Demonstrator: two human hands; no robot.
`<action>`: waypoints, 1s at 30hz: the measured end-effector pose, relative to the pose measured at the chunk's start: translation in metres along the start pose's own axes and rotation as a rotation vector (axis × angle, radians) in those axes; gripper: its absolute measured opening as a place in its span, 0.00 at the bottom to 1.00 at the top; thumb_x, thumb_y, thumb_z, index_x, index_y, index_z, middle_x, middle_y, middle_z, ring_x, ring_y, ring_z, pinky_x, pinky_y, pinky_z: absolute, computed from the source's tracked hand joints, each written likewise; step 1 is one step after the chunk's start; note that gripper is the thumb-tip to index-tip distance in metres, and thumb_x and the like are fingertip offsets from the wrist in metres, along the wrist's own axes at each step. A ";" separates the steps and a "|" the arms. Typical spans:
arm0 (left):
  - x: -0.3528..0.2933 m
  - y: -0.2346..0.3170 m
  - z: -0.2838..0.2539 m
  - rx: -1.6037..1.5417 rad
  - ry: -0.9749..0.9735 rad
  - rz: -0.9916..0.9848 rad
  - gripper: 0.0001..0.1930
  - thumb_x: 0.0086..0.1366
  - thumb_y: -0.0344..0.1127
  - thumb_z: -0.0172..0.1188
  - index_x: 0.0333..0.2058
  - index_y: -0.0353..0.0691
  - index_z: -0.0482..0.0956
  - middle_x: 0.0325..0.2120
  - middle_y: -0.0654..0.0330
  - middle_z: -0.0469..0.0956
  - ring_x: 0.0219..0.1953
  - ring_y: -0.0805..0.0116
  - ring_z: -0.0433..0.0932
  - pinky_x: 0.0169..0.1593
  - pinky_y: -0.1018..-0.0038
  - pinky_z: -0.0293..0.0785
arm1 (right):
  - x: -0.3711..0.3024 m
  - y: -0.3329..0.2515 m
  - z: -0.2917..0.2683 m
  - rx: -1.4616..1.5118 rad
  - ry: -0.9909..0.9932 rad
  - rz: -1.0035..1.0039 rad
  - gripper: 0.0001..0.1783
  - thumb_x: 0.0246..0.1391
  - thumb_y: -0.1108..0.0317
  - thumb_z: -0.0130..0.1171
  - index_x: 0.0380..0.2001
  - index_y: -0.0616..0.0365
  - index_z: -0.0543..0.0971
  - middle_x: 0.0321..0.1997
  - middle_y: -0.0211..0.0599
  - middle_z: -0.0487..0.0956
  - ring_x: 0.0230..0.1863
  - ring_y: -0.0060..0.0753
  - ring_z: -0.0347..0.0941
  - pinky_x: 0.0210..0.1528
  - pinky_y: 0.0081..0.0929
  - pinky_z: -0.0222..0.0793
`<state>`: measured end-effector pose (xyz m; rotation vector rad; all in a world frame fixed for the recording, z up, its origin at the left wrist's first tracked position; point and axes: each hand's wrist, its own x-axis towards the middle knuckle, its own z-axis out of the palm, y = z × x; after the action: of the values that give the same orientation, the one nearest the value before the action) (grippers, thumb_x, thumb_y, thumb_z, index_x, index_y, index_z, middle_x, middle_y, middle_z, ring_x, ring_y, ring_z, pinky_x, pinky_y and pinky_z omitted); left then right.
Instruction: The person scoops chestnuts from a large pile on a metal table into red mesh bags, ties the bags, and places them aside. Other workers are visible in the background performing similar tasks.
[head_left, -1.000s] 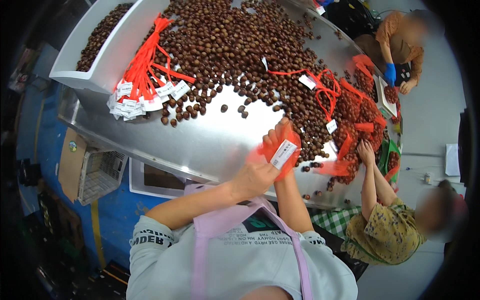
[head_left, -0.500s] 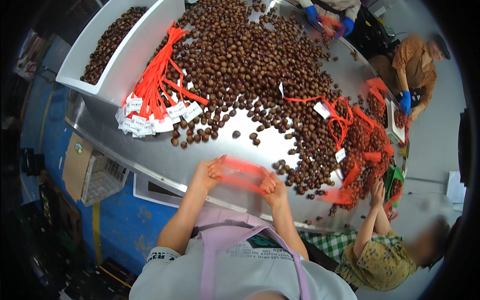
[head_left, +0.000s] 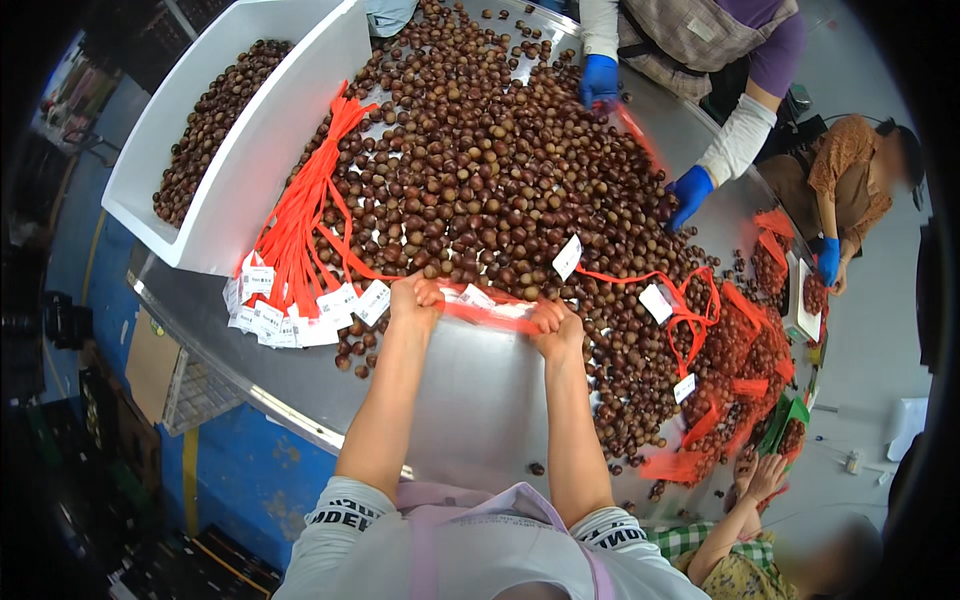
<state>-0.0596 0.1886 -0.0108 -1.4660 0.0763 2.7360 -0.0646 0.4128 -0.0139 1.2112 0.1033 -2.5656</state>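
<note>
My left hand (head_left: 414, 302) and my right hand (head_left: 557, 328) are both closed on the ends of a red mesh bag (head_left: 500, 315), drawn wide between them. A white tag shows near its middle. The bag lies against the near edge of a heap of round brown nuts (head_left: 490, 180), partly hiding them. Left of my left hand is a bunch of flat red mesh bags (head_left: 308, 220) with white tags. Beyond my right hand, another tagged red mesh bag (head_left: 690, 318) lies loosely on the nuts.
A white tub (head_left: 290, 120) of nuts stands at the left on the metal table (head_left: 465, 410). Filled red mesh bags (head_left: 745, 345) lie at the right. Across the table, a co-worker's blue-gloved hands (head_left: 690, 196) reach into the heap. Two other people work at the right, beside a scale (head_left: 803, 305).
Both my hands have moved forward from the table's near side to the heap, with the mesh bag stretched between them. The co-worker opposite has leaned in, hands now apart over the nuts.
</note>
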 end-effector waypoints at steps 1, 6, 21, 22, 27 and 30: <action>0.004 0.000 0.008 -0.025 0.009 0.026 0.16 0.61 0.31 0.39 0.13 0.45 0.54 0.06 0.72 0.50 0.07 0.81 0.46 0.09 0.86 0.43 | 0.006 -0.003 0.007 0.003 -0.008 0.008 0.17 0.58 0.64 0.32 0.15 0.54 0.59 0.08 0.19 0.49 0.09 0.16 0.40 0.11 0.15 0.35; 0.030 0.001 0.041 -0.021 -0.033 0.188 0.11 0.58 0.33 0.49 0.18 0.44 0.63 0.09 0.73 0.58 0.09 0.82 0.52 0.13 0.86 0.49 | 0.033 -0.001 0.036 -0.150 0.098 -0.183 0.13 0.52 0.72 0.30 0.20 0.55 0.65 0.14 0.24 0.59 0.10 0.14 0.42 0.10 0.12 0.36; 0.044 -0.001 0.058 0.371 0.061 0.399 0.11 0.54 0.38 0.57 0.22 0.38 0.70 0.18 0.65 0.69 0.10 0.82 0.53 0.12 0.84 0.47 | 0.066 0.009 0.061 -0.251 0.093 -0.359 0.11 0.55 0.66 0.35 0.25 0.54 0.68 0.16 0.25 0.63 0.12 0.16 0.47 0.11 0.11 0.40; 0.042 0.001 0.053 0.329 0.050 0.385 0.10 0.54 0.37 0.57 0.24 0.37 0.70 0.20 0.65 0.69 0.10 0.82 0.52 0.11 0.84 0.45 | 0.059 0.011 0.065 -0.330 0.068 -0.410 0.10 0.55 0.67 0.36 0.28 0.55 0.69 0.20 0.27 0.67 0.12 0.15 0.51 0.11 0.11 0.41; 0.058 -0.007 0.076 0.386 0.141 0.530 0.13 0.51 0.37 0.61 0.19 0.34 0.69 0.15 0.62 0.67 0.10 0.78 0.57 0.10 0.82 0.48 | 0.083 0.015 0.087 -0.521 0.163 -0.634 0.11 0.54 0.71 0.39 0.36 0.59 0.71 0.33 0.33 0.74 0.25 0.24 0.69 0.21 0.22 0.66; 0.066 -0.001 0.095 0.727 0.313 0.630 0.25 0.46 0.49 0.63 0.20 0.26 0.72 0.21 0.54 0.71 0.16 0.68 0.66 0.19 0.73 0.63 | 0.094 0.008 0.102 -0.846 0.222 -0.693 0.18 0.55 0.59 0.41 0.39 0.63 0.70 0.33 0.35 0.72 0.32 0.30 0.68 0.35 0.29 0.66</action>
<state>-0.1750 0.1962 -0.0129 -1.7710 1.5779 2.3237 -0.1941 0.3631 -0.0202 1.1929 1.7087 -2.3519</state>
